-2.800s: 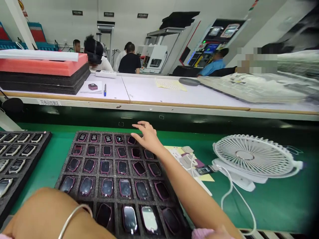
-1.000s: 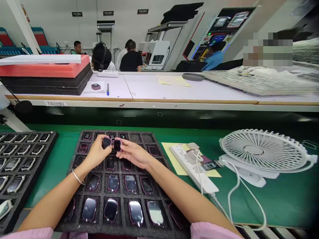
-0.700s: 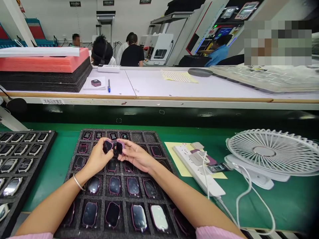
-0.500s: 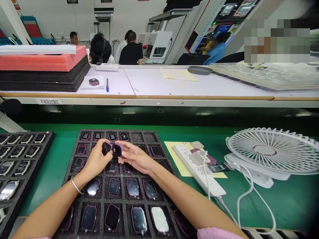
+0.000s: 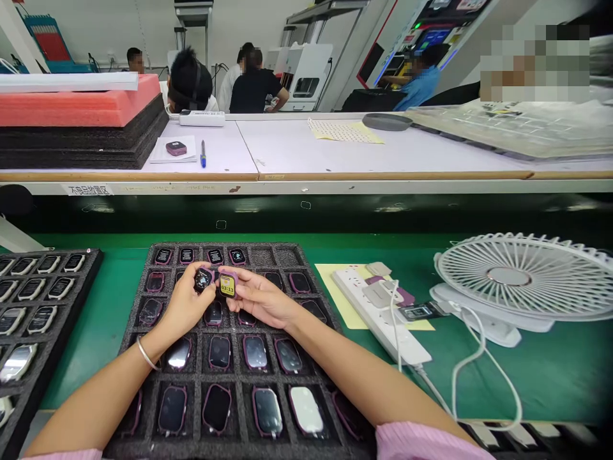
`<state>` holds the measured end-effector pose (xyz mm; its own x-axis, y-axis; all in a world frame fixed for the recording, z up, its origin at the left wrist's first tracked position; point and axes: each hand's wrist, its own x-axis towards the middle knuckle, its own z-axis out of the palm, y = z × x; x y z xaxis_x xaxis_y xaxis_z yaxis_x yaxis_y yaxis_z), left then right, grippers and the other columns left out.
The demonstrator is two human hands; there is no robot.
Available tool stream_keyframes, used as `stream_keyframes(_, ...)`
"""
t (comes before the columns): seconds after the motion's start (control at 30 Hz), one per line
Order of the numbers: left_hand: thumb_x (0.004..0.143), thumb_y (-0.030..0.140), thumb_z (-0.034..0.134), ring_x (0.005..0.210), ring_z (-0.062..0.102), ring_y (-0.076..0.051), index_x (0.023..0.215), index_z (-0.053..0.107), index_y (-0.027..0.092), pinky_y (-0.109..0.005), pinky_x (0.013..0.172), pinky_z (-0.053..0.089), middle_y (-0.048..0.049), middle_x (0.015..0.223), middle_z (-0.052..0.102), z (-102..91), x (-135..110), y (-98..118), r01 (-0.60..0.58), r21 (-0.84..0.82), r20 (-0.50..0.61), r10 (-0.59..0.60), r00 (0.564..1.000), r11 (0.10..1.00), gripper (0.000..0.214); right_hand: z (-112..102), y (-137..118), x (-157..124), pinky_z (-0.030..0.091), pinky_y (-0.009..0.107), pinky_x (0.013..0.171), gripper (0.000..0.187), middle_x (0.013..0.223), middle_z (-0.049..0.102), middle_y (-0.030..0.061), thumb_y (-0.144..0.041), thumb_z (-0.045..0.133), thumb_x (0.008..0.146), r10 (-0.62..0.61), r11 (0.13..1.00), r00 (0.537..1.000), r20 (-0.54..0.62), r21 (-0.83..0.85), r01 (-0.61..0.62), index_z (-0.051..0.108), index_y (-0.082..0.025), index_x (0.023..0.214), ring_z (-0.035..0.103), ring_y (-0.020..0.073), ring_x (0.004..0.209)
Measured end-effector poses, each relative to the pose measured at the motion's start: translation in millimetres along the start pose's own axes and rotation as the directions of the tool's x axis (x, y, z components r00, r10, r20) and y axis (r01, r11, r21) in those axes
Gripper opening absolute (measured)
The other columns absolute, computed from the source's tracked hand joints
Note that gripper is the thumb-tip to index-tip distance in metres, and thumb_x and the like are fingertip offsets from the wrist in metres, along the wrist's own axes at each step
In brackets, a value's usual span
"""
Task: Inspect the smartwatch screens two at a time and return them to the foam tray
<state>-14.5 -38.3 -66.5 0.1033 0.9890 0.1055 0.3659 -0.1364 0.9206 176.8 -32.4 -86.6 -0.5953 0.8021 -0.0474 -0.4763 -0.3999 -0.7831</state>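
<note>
A black foam tray (image 5: 143, 338) with several purple-rimmed smartwatch bodies lies on the green belt before me. My left hand (image 5: 184, 305) pinches one watch body (image 5: 203, 280) whose screen is lit. Beside it, my right hand (image 5: 261, 300) pinches another watch body (image 5: 227, 285) showing 03:13 on a yellow screen. Both watches hover side by side just above the tray's second row. The top row holds lit watches (image 5: 215, 256); two cells at its right end are bare.
A second foam tray (image 5: 71, 300) of watches lies at the left. A white power strip (image 5: 383, 322) with plugs and a white fan (image 5: 517, 278) with its cable sit to the right. Behind is a white bench with stacked foam sheets (image 5: 81, 128). Several people work beyond it.
Both hands have stayed over the tray's second row holding the two watches. The dark screens have lit up, the right one now showing a time.
</note>
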Motion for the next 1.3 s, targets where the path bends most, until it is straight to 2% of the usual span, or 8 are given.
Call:
stream_keyframes(0.23, 0.078, 0.026, 0.056, 0.105, 0.059, -0.022, 0.110, 0.054, 0.019, -0.035, 0.088, 0.047, -0.0064, 0.105, 0.065, 3.3, -3.4, 2.8, -0.023, 0.005, -0.004, 0.023, 1.000, 1.000, 0.033, 0.6, -0.9, -1.1, 0.050, 0.027, 0.069, 0.051, 0.098, 0.065, 0.0016, -0.029, 0.080, 0.080, -0.022, 1.000, 0.999, 0.032, 0.005, 0.022, 0.061, -0.024, 0.127, 0.064, 0.0111, 0.073)
stream_keyframes(0.67, 0.076, 0.024, 0.056, 0.100, 0.062, -0.020, 0.110, 0.056, 0.020, -0.032, 0.083, 0.050, -0.0056, 0.107, 0.065, 3.8, -5.6, 5.0, -0.041, -0.004, -0.022, 0.041, 0.999, 0.999, 0.034, 3.6, -1.5, -1.2, 0.053, 0.027, 0.072, 0.055, 0.093, 0.069, 0.0013, -0.031, 0.082, 0.078, -0.015, 1.000, 0.999, 0.047, 0.007, 0.015, 0.061, -0.023, 0.128, 0.066, 0.0120, 0.072)
stream_keyframes(1.3, 0.080, 0.026, 0.056, 0.104, 0.060, -0.020, 0.111, 0.055, 0.019, -0.034, 0.091, 0.047, -0.0076, 0.112, 0.064, 4.1, -4.7, 4.6, -0.057, -0.074, 0.005, 0.058, 0.998, 0.996, 0.032, 5.5, -2.1, -2.9, 0.050, 0.029, 0.074, 0.055, 0.094, 0.067, 0.0014, -0.032, 0.080, 0.079, -0.022, 1.000, 0.997, 0.068, -0.008, 0.022, 0.058, -0.023, 0.129, 0.065, 0.0128, 0.074)
